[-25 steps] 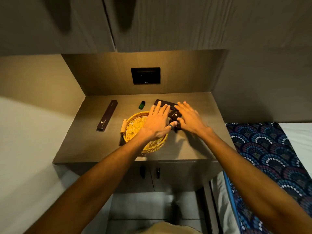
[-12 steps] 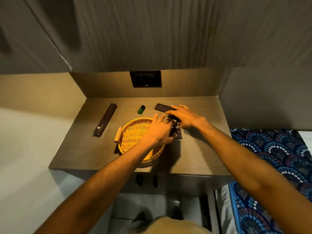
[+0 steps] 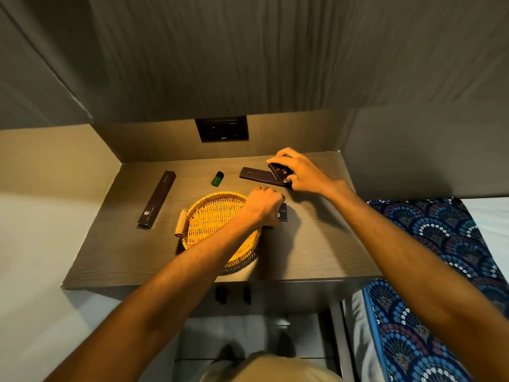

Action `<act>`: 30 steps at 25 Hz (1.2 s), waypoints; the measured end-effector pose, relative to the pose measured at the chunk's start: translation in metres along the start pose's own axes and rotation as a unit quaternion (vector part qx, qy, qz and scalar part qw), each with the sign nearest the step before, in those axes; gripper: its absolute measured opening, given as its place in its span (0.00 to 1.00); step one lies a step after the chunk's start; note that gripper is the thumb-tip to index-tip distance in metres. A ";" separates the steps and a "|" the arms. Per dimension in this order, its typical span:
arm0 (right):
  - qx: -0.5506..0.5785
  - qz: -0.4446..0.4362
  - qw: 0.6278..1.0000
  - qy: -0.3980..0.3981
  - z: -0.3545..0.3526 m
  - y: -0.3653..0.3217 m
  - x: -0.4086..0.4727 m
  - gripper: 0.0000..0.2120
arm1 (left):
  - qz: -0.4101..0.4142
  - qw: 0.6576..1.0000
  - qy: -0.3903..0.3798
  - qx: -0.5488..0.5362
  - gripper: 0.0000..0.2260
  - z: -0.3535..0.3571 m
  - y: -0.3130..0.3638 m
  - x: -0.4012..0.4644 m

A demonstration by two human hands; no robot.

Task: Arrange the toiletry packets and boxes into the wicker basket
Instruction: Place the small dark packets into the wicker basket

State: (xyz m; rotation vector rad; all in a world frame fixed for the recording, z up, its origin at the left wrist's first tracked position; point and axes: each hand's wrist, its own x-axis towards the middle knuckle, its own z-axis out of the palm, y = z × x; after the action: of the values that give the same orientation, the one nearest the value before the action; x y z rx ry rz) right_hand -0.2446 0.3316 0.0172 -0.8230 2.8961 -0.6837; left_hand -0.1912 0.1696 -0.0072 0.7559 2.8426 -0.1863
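Note:
A round yellow wicker basket [image 3: 212,221] with a wooden handle sits mid-table, with nothing visible inside it. My left hand [image 3: 263,206] is curled at its right rim, fingers closed on a small dark packet [image 3: 282,213] lying on the table. My right hand [image 3: 298,172] is farther back, gripping small dark packets [image 3: 279,173] lifted off the surface. Under them lies a flat dark box [image 3: 254,175]. A long dark box [image 3: 157,198] lies to the left of the basket. A small green bottle [image 3: 217,178] lies behind the basket.
The wooden table [image 3: 316,244] sits in a niche under overhanging cabinets, with a black socket panel [image 3: 221,129] on the back wall. A bed with a blue patterned cover [image 3: 440,257] adjoins the table's right side. A white wall [image 3: 33,244] lies to the left.
My right hand has lifted small packets and drawn back toward the wall. My left hand has curled from flat into a grip on a packet by the basket's rim. The camera tilted downward.

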 end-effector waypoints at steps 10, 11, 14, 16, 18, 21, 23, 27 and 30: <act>0.068 -0.069 0.991 0.096 -0.021 -0.066 0.025 0.30 | -0.027 0.975 0.065 -0.210 0.24 -0.004 -0.104 -0.127; 0.066 -0.092 0.991 0.067 -0.017 -0.077 0.028 0.28 | -0.040 0.976 0.019 -0.211 0.22 0.006 -0.114 -0.143; 0.014 -0.132 0.988 -0.084 0.010 -0.111 0.040 0.30 | -0.057 0.980 -0.055 -0.181 0.15 0.028 -0.110 -0.153; -0.066 -0.158 0.972 -0.162 0.030 -0.126 0.049 0.31 | -0.050 0.982 -0.043 -0.178 0.15 0.033 -0.101 -0.148; -0.126 -0.172 0.954 -0.209 0.046 -0.130 0.054 0.29 | -0.039 0.983 -0.026 -0.178 0.15 0.034 -0.095 -0.142; -0.176 -0.172 0.935 -0.255 0.060 -0.131 0.057 0.26 | -0.038 0.984 -0.036 -0.172 0.18 0.033 -0.090 -0.140; -0.186 -0.175 0.927 -0.273 0.066 -0.130 0.058 0.25 | -0.034 0.985 -0.043 -0.162 0.20 0.034 -0.090 -0.141; -0.165 -0.194 0.923 -0.289 0.077 -0.131 0.059 0.24 | -0.029 0.985 -0.027 -0.166 0.22 0.037 -0.099 -0.151; -0.086 -0.137 0.958 -0.238 0.079 -0.122 0.058 0.31 | -0.056 0.975 0.124 -0.175 0.24 0.045 -0.109 -0.160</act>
State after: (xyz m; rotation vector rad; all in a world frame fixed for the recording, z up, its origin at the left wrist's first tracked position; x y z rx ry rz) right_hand -0.2213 0.1772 0.0024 -1.2301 2.4493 -0.2016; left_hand -0.1027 -0.0083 -0.0087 0.5779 3.0252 0.4124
